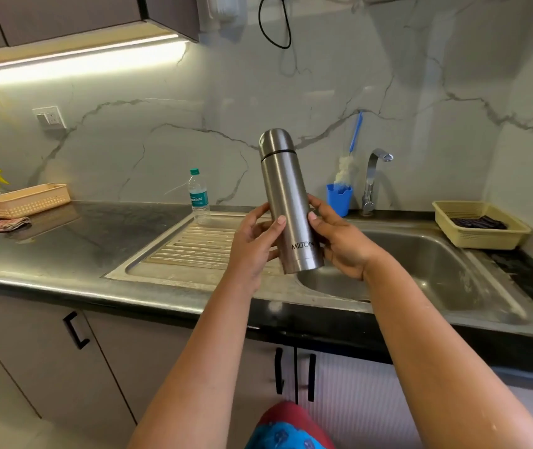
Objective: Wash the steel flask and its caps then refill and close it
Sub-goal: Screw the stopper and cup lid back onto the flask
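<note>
Steel flask (pixel 286 202) stood nearly upright in the air between your hands, cap (pixel 274 140) on, above the sink's (pixel 420 264) near-left edge. Your left hand (pixel 255 241) gripped its lower body, thumb across the front; your right hand (pixel 339 241) clasped the other side. Behind were a water bottle (pixel 199 197), a blue cup (pixel 339 197) holding a brush (pixel 347 166), and the tap (pixel 373 179).

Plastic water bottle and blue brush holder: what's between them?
In the head view, the steel flask, held upright by the left hand and right hand, sits between the water bottle and blue holder.
</note>
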A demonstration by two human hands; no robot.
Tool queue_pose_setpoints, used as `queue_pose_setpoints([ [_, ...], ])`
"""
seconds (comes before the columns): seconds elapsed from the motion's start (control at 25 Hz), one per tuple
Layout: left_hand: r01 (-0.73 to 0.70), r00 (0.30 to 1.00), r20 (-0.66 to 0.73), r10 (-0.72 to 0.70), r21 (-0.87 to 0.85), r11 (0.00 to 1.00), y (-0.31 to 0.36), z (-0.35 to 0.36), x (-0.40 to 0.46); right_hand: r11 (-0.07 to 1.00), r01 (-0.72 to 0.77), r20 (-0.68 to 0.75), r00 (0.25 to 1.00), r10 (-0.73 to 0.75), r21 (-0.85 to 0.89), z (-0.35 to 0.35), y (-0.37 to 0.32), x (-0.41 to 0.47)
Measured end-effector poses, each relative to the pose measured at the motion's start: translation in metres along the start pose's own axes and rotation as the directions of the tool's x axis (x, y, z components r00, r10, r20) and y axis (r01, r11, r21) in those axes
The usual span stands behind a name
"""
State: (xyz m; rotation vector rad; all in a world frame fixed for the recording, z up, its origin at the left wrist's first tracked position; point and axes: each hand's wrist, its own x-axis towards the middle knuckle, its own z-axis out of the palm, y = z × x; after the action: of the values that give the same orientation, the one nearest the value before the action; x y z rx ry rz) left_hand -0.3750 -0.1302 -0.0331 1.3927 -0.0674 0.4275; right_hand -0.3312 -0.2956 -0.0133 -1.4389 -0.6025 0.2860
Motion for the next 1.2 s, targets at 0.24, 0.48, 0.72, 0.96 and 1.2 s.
queue_pose_setpoints([
  [0.24,0.003,1.0,0.002,-0.003,0.035,0.999,0.005,-0.002,-0.037,0.988,-0.113,-0.019,0.994,0.111,-0.106,0.004,-0.002,-0.03],
  [0.48,0.02,1.0,-0.003,-0.02,0.117,0.993,0.012,0.003,-0.052,0.995,-0.093,-0.029,0.995,0.094,0.047,0.009,-0.001,-0.056],
  [0.72,0.014,0.997,0.075,-0.029,0.193,0.981,0.012,0.0,-0.036,0.997,-0.082,-0.035,0.996,0.081,-0.012,0.007,0.006,-0.043],
  [0.96,-0.028,0.989,0.145,-0.012,0.272,0.962,0.011,-0.017,0.044,0.993,-0.039,-0.04,0.999,0.035,-0.114,0.003,0.001,0.023],
  [1.2,-0.057,0.971,0.237,-0.022,0.319,0.946,-0.027,-0.031,0.165,0.977,0.004,-0.057,0.998,-0.016,-0.212,-0.032,0.027,0.135],
])
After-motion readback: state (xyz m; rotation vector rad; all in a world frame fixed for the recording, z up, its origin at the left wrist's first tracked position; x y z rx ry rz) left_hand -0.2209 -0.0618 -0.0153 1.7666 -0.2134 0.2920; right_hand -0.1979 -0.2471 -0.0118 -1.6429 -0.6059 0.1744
